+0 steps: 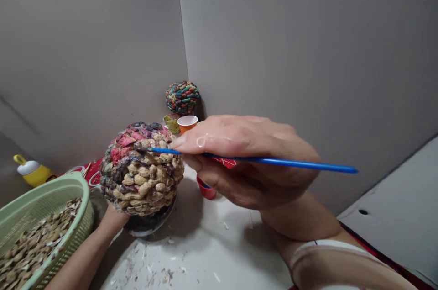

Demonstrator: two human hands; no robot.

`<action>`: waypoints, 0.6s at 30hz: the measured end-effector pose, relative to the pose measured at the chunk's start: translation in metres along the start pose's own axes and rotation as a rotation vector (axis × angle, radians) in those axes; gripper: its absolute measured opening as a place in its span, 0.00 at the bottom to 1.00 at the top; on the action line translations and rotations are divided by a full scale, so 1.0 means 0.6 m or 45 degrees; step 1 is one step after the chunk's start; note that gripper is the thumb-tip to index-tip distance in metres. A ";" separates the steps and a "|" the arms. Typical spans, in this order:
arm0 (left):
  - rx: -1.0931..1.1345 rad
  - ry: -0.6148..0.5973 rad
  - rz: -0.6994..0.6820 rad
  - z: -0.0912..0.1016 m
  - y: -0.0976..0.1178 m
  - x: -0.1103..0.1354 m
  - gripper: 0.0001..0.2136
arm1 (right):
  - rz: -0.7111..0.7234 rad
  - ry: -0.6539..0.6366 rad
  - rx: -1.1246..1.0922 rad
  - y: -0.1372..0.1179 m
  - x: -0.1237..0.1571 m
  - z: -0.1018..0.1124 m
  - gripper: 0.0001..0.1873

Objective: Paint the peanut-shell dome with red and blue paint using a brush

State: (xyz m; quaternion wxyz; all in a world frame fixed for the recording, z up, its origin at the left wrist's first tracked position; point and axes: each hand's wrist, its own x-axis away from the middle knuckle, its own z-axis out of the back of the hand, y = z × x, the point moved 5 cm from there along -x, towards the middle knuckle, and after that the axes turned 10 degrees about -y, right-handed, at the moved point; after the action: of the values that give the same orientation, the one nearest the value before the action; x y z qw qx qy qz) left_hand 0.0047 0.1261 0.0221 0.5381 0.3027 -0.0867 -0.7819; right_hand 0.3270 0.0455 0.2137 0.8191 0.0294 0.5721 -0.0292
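Note:
A ball covered in peanuts in their shells [147, 180] stands over a dark round base [150, 226]. Pink, purple and dark paint coats its upper left; the lower right is bare tan shell. My left hand [117, 218] reaches under the ball's lower left side and supports it, its fingers hidden behind it. A thin blue paintbrush [284, 161] is pinched between the thumb and fingers of my right hand [246, 157]. The dark bristle tip touches the ball's painted upper part.
At left is a green plastic basket [85, 189] of loose shells [44, 239], with a yellow bottle [34, 173] behind. Farther back are a painted ball [182, 97], an orange cup [186, 124] and a yellowish cup [172, 123]. A red cup [208, 192] stands partly behind my right hand. Grey panels enclose the table.

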 end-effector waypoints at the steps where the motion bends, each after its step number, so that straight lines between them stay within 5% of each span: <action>1: 0.024 0.005 0.026 0.001 0.001 -0.001 0.19 | 0.006 0.007 -0.007 -0.003 0.001 0.001 0.10; 7: 0.033 0.094 0.050 0.011 0.014 -0.003 0.22 | -0.197 0.110 -0.024 -0.016 0.005 0.007 0.20; 13: 0.007 0.042 0.036 0.012 0.020 -0.006 0.21 | -0.080 0.259 0.016 -0.019 0.001 0.044 0.17; 18: -0.079 -0.018 0.062 0.013 0.025 -0.010 0.20 | -0.532 0.296 0.212 0.001 0.003 0.096 0.02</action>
State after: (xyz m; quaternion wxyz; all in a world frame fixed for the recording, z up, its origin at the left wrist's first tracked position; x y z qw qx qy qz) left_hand 0.0134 0.1240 0.0377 0.5656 0.2780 -0.0735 -0.7729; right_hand 0.3817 0.0415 0.2321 0.7187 -0.0189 0.6518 -0.2415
